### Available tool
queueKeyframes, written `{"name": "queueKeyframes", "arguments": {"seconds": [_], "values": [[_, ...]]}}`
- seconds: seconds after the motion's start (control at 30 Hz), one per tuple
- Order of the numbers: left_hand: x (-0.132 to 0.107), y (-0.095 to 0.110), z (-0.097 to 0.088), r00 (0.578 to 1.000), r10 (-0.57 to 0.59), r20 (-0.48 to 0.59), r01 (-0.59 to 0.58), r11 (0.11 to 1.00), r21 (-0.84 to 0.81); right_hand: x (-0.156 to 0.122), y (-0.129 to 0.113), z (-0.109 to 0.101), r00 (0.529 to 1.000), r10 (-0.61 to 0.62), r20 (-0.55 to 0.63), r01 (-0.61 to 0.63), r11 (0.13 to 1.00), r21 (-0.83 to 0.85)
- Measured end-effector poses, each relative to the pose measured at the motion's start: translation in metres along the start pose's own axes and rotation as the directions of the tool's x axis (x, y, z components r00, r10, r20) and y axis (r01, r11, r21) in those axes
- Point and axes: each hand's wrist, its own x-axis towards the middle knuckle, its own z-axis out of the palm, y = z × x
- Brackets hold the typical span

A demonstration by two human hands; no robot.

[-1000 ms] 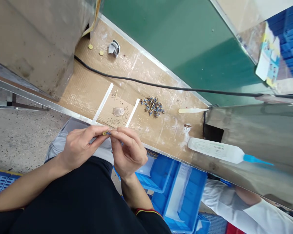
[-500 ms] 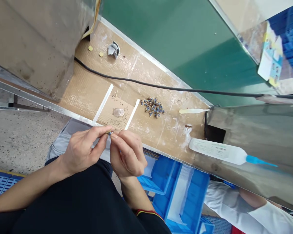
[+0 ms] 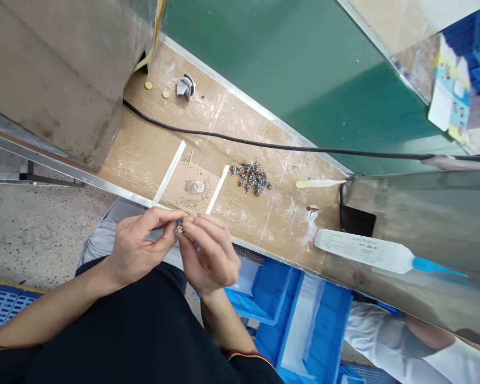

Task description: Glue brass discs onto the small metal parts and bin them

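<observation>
Your left hand point(image 3: 138, 248) and right hand point(image 3: 208, 253) close fingertips on a tiny part point(image 3: 180, 226), seemingly blue and brass, just off the table's point(image 3: 144, 144) near edge; any slip could drop it among blue crates point(image 3: 288, 314) beneath the table.

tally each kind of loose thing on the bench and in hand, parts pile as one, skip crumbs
white strips: 2
gold discs: 2
black cable: 1
white tube: 1
pale stick: 1
parts pile: 1
clear disc: 1
grey scrap: 1
small part in left hand and right hand: 1
total: 11
</observation>
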Motion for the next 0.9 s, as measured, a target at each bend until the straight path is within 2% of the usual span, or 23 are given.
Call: {"name": "queueKeyframes", "arguments": {"seconds": [0.07, 0.13, 0.23, 0.4, 0.6, 0.7, 0.77, 0.9], "values": [[-0.001, -0.002, 0.001, 1.0, -0.003, 0.009, 0.004, 1.0, -0.023, 0.002, 0.0, -0.002, 0.987, 0.162, 0.007, -0.161, 0.982, 0.093], [-0.003, -0.003, 0.002, 1.0, 0.003, 0.019, -0.002, 1.0, -0.022, 0.004, 0.001, -0.003, 0.954, 0.298, 0.033, -0.299, 0.939, 0.172], [-0.004, -0.004, 0.004, 0.999, 0.02, 0.032, -0.02, 1.0, 0.012, 0.005, 0.002, -0.002, 0.923, 0.376, 0.076, -0.383, 0.893, 0.236], [-0.005, -0.003, 0.008, 0.996, 0.073, 0.047, -0.076, 0.996, 0.055, 0.003, 0.005, -0.003, 0.911, 0.407, 0.061, -0.403, 0.854, 0.33], [-0.004, 0.004, 0.013, 0.993, 0.094, 0.07, -0.099, 0.992, 0.078, -0.002, 0.005, -0.011, 0.901, 0.432, 0.048, -0.425, 0.852, 0.306], [-0.003, 0.005, 0.016, 0.992, 0.098, 0.077, -0.103, 0.992, 0.071, -0.002, 0.005, -0.015, 0.894, 0.445, 0.049, -0.432, 0.828, 0.357], [-0.003, 0.004, 0.019, 0.994, 0.053, 0.1, -0.056, 0.998, 0.028, -0.006, 0.008, -0.016, 0.891, 0.451, 0.05, -0.434, 0.815, 0.384], [-0.004, -0.001, 0.027, 0.971, -0.173, 0.163, 0.193, 0.974, -0.117, -0.023, 0.017, -0.012, 0.917, 0.397, -0.049, -0.364, 0.879, 0.308]]}}
